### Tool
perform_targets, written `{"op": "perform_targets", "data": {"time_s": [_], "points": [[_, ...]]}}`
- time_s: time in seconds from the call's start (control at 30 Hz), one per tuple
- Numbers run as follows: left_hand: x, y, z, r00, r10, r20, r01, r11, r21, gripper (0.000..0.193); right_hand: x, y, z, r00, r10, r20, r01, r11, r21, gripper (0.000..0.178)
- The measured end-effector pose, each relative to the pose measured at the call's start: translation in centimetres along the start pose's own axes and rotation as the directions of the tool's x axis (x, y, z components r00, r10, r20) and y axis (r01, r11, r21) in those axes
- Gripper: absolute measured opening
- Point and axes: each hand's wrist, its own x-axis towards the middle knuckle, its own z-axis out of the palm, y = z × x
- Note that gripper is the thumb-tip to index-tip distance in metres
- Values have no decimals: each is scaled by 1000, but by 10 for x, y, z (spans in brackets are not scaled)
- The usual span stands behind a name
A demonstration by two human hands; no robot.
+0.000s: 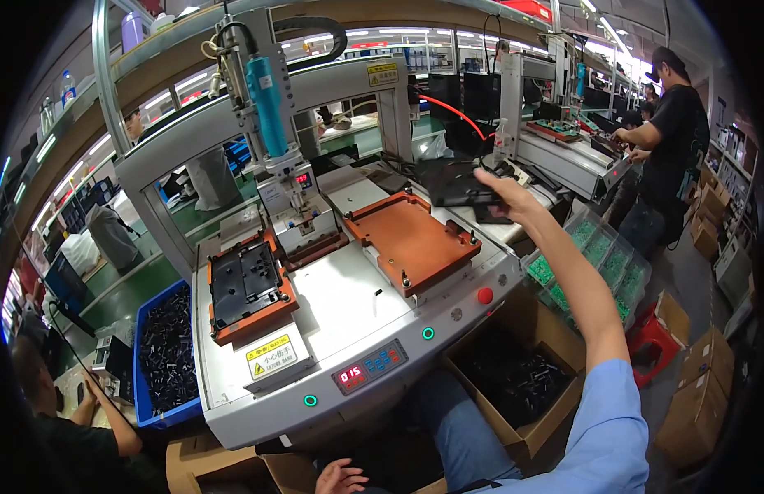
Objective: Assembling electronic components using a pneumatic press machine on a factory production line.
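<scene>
reaching right hand [514,200]: stretched out to the right, its fingers grasping the right side of a flat black rectangular plastic panel [457,183]
black panel: up in the right hand, just beyond a bare orange-brown rectangular fixture plate [411,235]; somewhat blurred, so whether it touches anything beneath cannot be told
left hand [341,477]: low at the bottom edge, near a leg in blue denim trousers [468,420], fingers released and loosely bent
right arm: a light blue cloth sleeve [604,420] to about the elbow, the forearm bare
fixture plate: dark upright pins at its corners, seated on a white flat machine bed [336,284]
left side of the bed: a second orange-brown fixture frame [254,327], carrying a black moulded flat part [243,280]
tool head: a bright blue cylindrical powered driver [266,107], upright above the bed
front of the machine: a small red-lit digital display [349,377] between two round green-ringed buttons [429,333]; a red domed button [485,295] farther right
containers: a blue plastic bin [172,416] of small black pieces at left; an open brown cardboard box [559,333] of black pieces at right; a clear divided plastic tray [619,242] of small green pieces beyond it
co-worker: a person in black cap and shirt [678,115], standing at a similar machine at right
</scene>
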Motion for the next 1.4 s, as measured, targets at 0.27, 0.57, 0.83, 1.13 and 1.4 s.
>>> {"op": "perform_targets", "data": {"time_s": [0.27,0.57,0.83,1.13,1.4], "points": [[-83,34,-29,785,379,-491,-305,925,225,36,75,145,-114,893,-2,-449,57,993,108,41],[-118,-38,-113,516,806,-290,326,128,937,46,97,164,-118,954,8,-299,-31,997,-69,43],[-135,-78,-186,630,671,-392,474,69,878,42,-90,135,-69,876,-431,-219,337,869,-363,25],[-185,-131,-230,539,649,-538,628,116,769,38,-199,272,23,964,-154,215,250,261,-932,24],[-169,-160,-214,567,565,-599,426,421,801,29,-187,324,21,992,123,29,43,-111,-993,36]]}}
